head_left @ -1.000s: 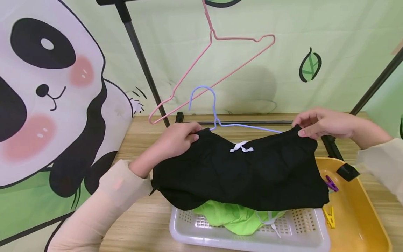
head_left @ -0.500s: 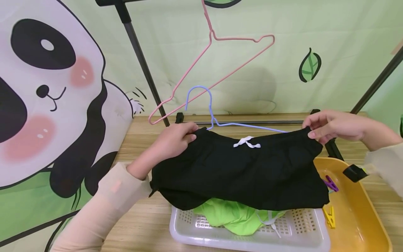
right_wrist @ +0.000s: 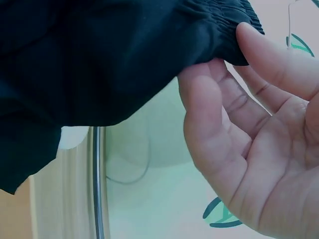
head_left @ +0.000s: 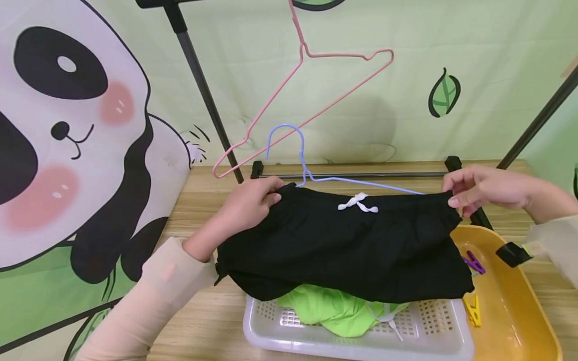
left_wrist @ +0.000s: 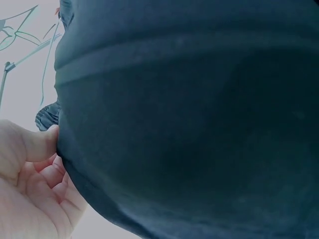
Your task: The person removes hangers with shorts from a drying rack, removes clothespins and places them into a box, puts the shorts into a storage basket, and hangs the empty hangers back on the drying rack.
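Black shorts [head_left: 343, 245] with an elastic waistband and a white drawstring bow [head_left: 358, 202] are stretched wide between both hands. My left hand [head_left: 250, 203] pinches the waistband's left end between thumb and fingers. At the opposite end, my right hand [head_left: 489, 190] pinches the gathered waist, seen close in the right wrist view with the thumb on the elastic [right_wrist: 234, 25]. A blue hanger [head_left: 301, 150] shows its hook and one shoulder above the waistband; the rest is hidden behind the cloth. In the left wrist view the dark fabric [left_wrist: 184, 119] fills most of the picture.
Below the shorts, a white perforated basket [head_left: 316, 346] holds a bright green garment [head_left: 343, 313]. To its right is a yellow tray [head_left: 510, 301] with a purple clothespin [head_left: 474, 262] and a yellow clothespin [head_left: 473, 311]. A pink hanger [head_left: 271, 105] hangs behind, between black rack poles [head_left: 205, 95].
My right hand has moved right and slightly down, pulling the waistband straighter and tauter. The bow shifted right and up, and the blue hanger's hook moved slightly left. My left hand stays nearly in place.
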Action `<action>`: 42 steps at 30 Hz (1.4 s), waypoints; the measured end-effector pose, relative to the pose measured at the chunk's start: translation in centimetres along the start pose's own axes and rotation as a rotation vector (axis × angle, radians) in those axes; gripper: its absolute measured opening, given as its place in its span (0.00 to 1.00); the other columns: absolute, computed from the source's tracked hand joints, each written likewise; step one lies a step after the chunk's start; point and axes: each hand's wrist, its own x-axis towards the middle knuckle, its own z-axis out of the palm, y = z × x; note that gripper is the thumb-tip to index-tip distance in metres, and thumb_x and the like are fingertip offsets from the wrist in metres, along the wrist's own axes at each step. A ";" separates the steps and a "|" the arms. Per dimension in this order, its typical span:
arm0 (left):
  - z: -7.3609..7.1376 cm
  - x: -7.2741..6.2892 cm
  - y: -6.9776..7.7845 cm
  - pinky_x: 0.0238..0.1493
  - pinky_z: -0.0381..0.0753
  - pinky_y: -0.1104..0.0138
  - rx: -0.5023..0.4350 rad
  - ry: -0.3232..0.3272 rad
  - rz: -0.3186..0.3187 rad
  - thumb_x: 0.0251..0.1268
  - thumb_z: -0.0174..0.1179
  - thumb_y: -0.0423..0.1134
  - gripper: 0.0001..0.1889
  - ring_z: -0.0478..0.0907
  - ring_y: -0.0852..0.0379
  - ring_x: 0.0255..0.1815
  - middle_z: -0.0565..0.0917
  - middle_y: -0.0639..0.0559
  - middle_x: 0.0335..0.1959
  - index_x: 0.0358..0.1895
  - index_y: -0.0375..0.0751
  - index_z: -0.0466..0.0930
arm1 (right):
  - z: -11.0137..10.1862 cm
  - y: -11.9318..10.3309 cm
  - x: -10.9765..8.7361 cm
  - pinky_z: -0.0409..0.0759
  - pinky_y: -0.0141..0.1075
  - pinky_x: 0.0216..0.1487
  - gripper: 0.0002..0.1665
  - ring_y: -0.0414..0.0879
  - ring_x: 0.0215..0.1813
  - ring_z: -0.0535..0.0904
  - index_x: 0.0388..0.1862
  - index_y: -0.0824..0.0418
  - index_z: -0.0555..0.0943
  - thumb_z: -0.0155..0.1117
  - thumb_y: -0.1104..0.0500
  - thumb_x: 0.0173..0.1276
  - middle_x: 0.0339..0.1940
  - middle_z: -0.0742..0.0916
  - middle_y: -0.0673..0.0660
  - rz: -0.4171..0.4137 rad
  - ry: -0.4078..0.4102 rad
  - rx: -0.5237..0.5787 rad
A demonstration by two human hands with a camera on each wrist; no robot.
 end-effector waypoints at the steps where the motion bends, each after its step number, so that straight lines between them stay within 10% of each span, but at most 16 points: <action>1: 0.0 0.0 0.0 0.36 0.73 0.62 0.001 0.004 0.000 0.62 0.51 0.35 0.09 0.75 0.54 0.32 0.82 0.47 0.36 0.44 0.40 0.76 | 0.1 0.1 0.0 0.79 0.37 0.32 0.12 0.46 0.27 0.77 0.36 0.55 0.72 0.45 0.70 0.65 0.25 0.76 0.46 -0.006 -0.001 0.001; 28: -0.6 -1.0 -0.9 0.37 0.72 0.62 -0.097 0.031 0.038 0.62 0.51 0.33 0.08 0.73 0.53 0.32 0.80 0.47 0.33 0.43 0.39 0.75 | 4.0 1.9 2.1 0.79 0.36 0.31 0.02 0.45 0.30 0.80 0.30 0.67 0.69 0.49 0.69 0.62 0.24 0.79 0.46 0.007 -0.129 0.063; 42: 1.2 -0.6 -1.0 0.38 0.73 0.64 -0.147 -0.063 0.071 0.63 0.50 0.34 0.08 0.74 0.56 0.32 0.81 0.50 0.32 0.43 0.40 0.76 | 5.5 3.0 2.7 0.79 0.35 0.31 0.18 0.45 0.31 0.79 0.28 0.73 0.54 0.51 0.64 0.64 0.24 0.78 0.51 0.161 -0.154 0.077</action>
